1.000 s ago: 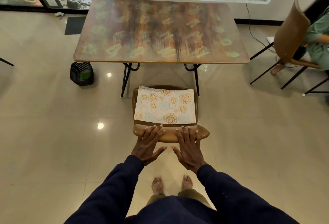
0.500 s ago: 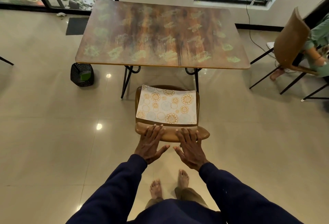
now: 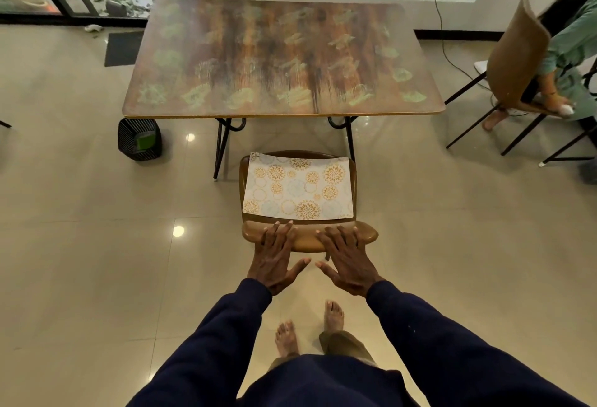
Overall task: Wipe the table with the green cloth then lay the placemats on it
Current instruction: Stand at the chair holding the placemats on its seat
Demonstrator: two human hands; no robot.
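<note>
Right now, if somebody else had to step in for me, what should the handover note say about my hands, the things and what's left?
Left hand and right hand: both flat, fingers spread over the top of the chair back, holding nothing.
Placemats: lying on the chair seat, in front of the table.
Green cloth: something green sits in the black basket on the floor by the table's left leg; it may be the cloth.
Done: cannot tell whether the table is wiped; no mats on it.
Left: wipe if needed, then lay the placemats.

Surfaces: mostly smooth, several glossy.
Table (image 3: 281,57) top streaked laminate with dull sheen, legs black metal; chair (image 3: 310,238) back polished brown wood or plastic; placemat (image 3: 297,188) matt, printed; floor (image 3: 80,245) glossy tile.
</note>
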